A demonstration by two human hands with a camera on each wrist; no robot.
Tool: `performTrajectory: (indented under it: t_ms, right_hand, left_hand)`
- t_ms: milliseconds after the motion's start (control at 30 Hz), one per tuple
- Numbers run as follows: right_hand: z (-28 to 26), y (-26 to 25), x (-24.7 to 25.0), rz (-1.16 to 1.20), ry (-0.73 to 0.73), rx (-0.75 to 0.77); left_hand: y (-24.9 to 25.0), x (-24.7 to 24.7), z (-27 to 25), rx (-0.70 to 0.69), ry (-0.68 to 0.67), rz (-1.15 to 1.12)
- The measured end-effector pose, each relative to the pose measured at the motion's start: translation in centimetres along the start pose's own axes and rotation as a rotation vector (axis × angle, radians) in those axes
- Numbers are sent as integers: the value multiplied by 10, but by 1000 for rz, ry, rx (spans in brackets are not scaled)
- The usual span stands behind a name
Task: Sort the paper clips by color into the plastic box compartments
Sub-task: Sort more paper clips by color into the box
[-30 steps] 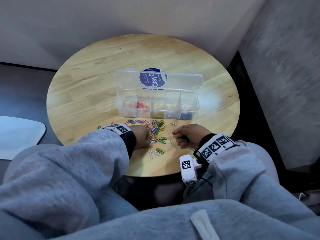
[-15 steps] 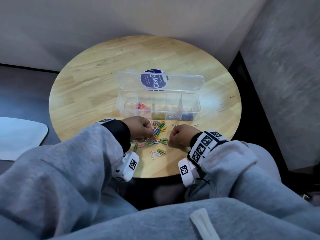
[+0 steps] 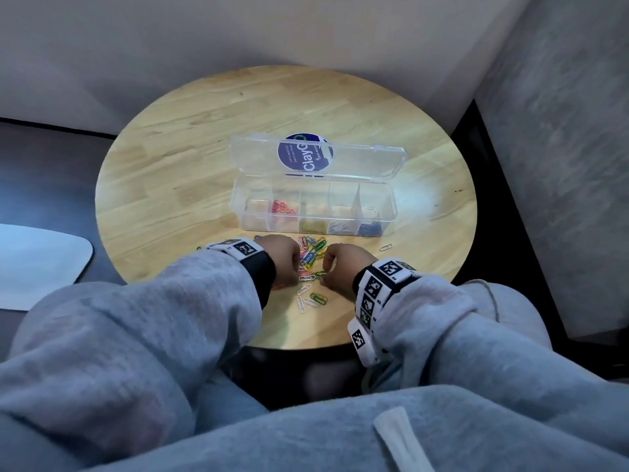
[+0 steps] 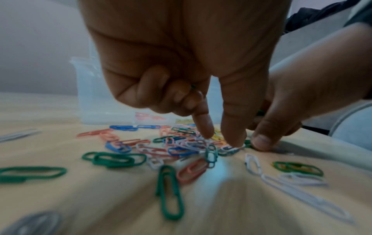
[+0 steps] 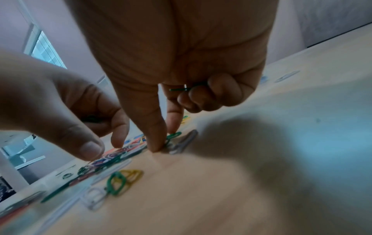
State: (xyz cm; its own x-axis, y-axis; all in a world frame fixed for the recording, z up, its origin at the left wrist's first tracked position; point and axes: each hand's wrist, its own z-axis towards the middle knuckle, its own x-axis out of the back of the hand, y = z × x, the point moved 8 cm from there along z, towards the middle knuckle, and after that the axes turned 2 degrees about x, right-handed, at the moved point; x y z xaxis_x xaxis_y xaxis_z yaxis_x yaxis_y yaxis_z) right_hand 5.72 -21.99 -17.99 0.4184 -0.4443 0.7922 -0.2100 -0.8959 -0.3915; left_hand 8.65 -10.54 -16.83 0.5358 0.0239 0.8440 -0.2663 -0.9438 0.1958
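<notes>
A clear plastic box (image 3: 391, 212) stands open mid-table; its compartments hold red (image 3: 281, 208), yellow (image 3: 313, 227), white (image 3: 340, 228) and blue clips (image 3: 370, 228). A mixed pile of paper clips (image 3: 311, 250) lies in front of it. My left hand (image 3: 284, 262) (image 4: 220, 139) reaches index and thumb down onto a white clip (image 4: 231, 147), with a green clip (image 4: 193, 86) tucked under its curled fingers. My right hand (image 3: 342, 267) (image 5: 164, 141) pinches a green clip (image 5: 173, 136) at the pile's near edge and holds another green clip (image 5: 179, 89) in its curled fingers.
The round wooden table (image 3: 190, 185) stands against a wall, its near edge at my knees. Loose white and green clips (image 3: 315, 299) lie near that edge, and one white clip (image 3: 385, 247) lies to the right. The box lid (image 3: 367, 161) leans back behind the box.
My right hand has moved left to the pile's near edge. The left hand has shifted slightly forward over the pile, its wrist turned. The two hands are now close together.
</notes>
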Motion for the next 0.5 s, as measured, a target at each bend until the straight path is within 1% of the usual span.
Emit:
performTrajectory:
  t_ms: [133, 233, 333, 400, 500]
  right_hand:
    - [5, -3, -4, -32, -54, -2]
    - [4, 1, -7, -40, -57, -21]
    - [3, 5, -9, -25, -60, -43]
    - [2, 7, -10, 3, -68, -53]
    - [0, 10, -11, 57, -73, -68]
  left_hand:
    - [1, -8, 3, 18, -34, 57]
    - [-2, -11, 4, 43, -55, 44]
    - [-1, -11, 3, 27, -46, 15]
    - [-4, -10, 3, 27, -43, -58]
    - [-12, -5, 2, 43, -67, -305]
